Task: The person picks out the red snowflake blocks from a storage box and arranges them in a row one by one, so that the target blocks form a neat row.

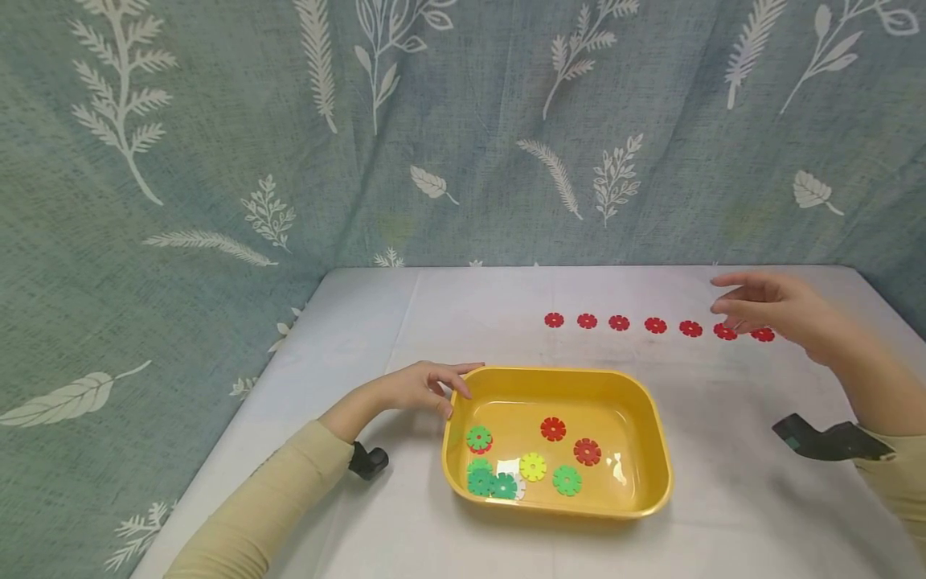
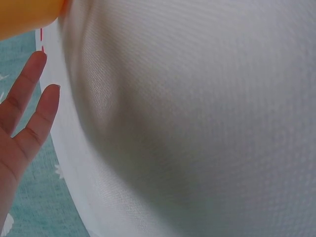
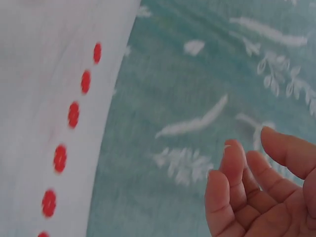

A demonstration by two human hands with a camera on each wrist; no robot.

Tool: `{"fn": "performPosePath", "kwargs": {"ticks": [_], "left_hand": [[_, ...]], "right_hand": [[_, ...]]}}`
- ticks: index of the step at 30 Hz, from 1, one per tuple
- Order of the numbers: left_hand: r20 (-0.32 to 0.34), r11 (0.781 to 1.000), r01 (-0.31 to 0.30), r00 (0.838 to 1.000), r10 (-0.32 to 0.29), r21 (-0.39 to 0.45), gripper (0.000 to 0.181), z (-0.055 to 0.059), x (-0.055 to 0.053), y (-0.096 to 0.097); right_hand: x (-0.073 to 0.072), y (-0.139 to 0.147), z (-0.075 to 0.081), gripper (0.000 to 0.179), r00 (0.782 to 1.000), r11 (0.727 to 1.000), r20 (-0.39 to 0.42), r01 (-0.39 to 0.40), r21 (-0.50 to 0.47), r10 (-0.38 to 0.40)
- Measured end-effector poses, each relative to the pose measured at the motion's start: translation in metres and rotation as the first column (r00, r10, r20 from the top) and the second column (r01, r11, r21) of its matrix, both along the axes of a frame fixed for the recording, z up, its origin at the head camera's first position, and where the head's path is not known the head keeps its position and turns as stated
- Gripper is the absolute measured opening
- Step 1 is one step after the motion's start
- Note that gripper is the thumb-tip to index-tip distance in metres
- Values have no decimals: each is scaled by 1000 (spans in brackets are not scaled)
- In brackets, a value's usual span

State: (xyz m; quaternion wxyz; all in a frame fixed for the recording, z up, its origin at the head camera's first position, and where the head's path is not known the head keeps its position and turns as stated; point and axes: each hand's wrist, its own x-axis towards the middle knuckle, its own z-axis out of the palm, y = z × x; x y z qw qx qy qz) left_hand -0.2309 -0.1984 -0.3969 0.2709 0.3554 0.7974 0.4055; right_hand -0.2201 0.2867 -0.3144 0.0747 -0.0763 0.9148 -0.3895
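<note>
A yellow tray stands on the table, with several notched plastic discs lying inside. My left hand holds the tray's left rim near its far corner, index finger over the edge and thumb outside. Two straight fingers of that hand show in the left wrist view, apart from the tray wall. Farther back, several red notched discs lie in a row. My right hand hovers above the row's right end, partly covering the discs there. Its fingers are loosely bent, and nothing is between them in the right wrist view.
Green discs, a yellow disc and red discs lie in the tray; some overlap at its near left corner. A white cloth covers the table. A leaf-patterned curtain hangs behind it.
</note>
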Motion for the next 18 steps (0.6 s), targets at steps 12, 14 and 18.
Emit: {"fn": "performPosePath", "kwargs": {"ticks": [12, 14, 18], "left_hand": [[7, 1000, -20, 1000, 20, -9, 38, 1, 1, 0], [7, 1000, -16, 1000, 16, -9, 38, 1, 1, 0], [4, 1000, -14, 1000, 14, -12, 37, 0, 0, 0]], "right_hand": [[16, -82, 14, 45, 952, 949, 31, -300, -94, 304], [17, -93, 13, 43, 939, 937, 47, -334, -105, 340], [18, -112, 11, 41, 907, 907, 71, -407, -108, 416]]}}
